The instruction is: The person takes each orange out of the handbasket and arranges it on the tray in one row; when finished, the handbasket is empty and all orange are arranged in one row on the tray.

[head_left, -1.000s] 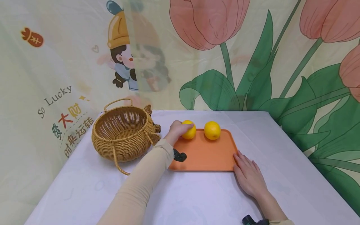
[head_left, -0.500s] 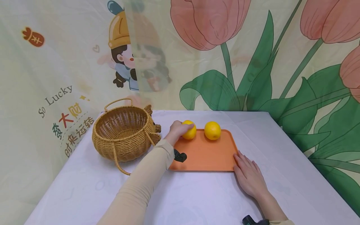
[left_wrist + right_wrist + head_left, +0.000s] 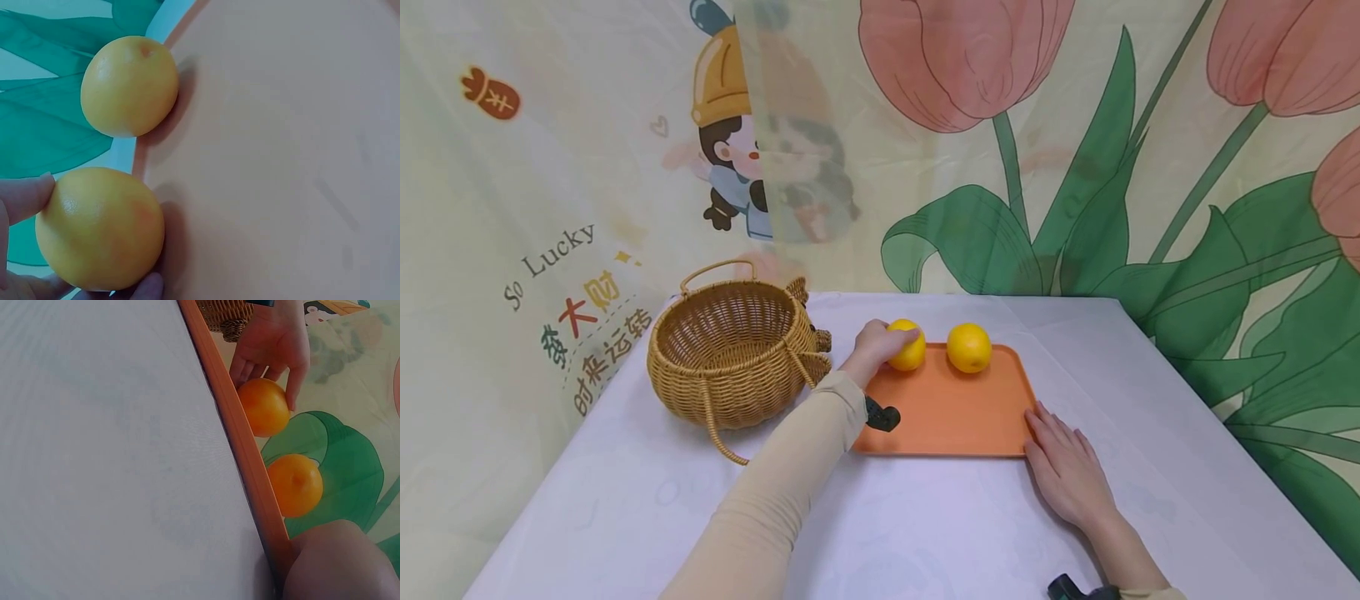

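My left hand (image 3: 872,348) grips a round yellow-orange orange (image 3: 912,353) at the back left of the orange-coloured tray (image 3: 955,421). In the left wrist view the thumb lies along one side of that orange (image 3: 100,231), with fingertips showing at its lower side. A second orange (image 3: 968,347) sits just to the right, at the tray's back edge, untouched. My right hand (image 3: 1067,471) rests beside the tray's front right corner, fingers extended and fingertips at the rim. The right wrist view shows the tray's edge (image 3: 234,425) close up, with part of the right hand (image 3: 340,565) against it.
Left of the tray stands a woven wicker basket (image 3: 726,387) with an animal face and raised handles, its inside bare. A white cloth (image 3: 925,525) covers the table. Behind hangs a printed curtain (image 3: 820,150) with tulips and a cartoon figure.
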`<state>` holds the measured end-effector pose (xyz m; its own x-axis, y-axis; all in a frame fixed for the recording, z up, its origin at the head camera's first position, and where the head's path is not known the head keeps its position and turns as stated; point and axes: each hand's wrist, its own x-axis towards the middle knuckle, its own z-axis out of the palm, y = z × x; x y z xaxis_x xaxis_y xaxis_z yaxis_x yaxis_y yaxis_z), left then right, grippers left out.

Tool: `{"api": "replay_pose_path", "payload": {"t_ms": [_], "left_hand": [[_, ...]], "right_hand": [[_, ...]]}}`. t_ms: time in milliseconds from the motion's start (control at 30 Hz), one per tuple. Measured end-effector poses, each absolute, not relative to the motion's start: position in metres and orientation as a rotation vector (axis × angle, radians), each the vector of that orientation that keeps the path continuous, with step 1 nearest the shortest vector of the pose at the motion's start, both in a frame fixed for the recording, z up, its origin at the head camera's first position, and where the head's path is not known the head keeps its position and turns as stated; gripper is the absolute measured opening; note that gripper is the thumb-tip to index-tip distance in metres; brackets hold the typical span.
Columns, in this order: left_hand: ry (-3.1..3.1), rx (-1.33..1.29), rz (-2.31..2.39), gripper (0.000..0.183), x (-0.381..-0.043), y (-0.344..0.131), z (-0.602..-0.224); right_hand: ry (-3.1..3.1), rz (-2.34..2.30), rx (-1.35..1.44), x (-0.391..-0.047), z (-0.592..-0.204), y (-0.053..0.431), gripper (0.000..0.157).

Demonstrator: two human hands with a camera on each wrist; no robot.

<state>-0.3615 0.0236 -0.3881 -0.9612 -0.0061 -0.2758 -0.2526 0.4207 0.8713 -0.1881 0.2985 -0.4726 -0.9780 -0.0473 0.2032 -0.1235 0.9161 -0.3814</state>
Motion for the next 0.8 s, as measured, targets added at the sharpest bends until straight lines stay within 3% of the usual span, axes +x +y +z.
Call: {"api": "replay_pose_path", "payload": {"t_ms": [800], "left_hand": [[2.457,-0.179,1.515,0.072,-0.3628,0.0217,-0.3835]], "right_hand": [[-2.899,0.616,0.104,-0.1886,-0.4714,0.2980,0.059]]}}
